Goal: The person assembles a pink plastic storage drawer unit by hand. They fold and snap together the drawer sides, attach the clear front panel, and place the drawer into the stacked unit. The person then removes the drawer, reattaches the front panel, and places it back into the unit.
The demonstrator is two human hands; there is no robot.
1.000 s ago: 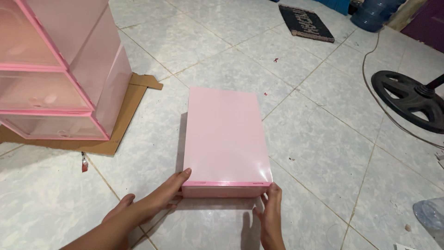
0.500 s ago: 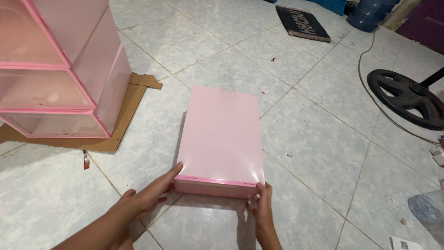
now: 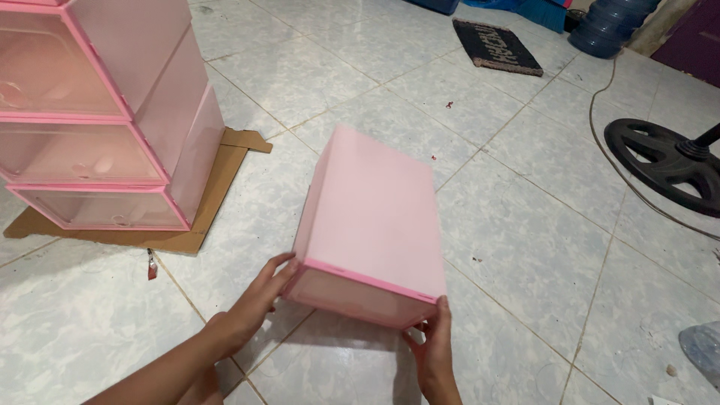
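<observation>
Head view: a pink box is gripped at its near end, that end raised off the tiled floor.
Left grip: the left hand is pressed against the near left corner, fingers spread along the side.
Right grip: the right hand is held under the near right corner, fingers closed on the edge.
Done: the box is judged to be tipped up, its far end seemingly resting on the floor.
Left: the box is not yet on the drawer stack, which stands apart on cardboard.
</observation>
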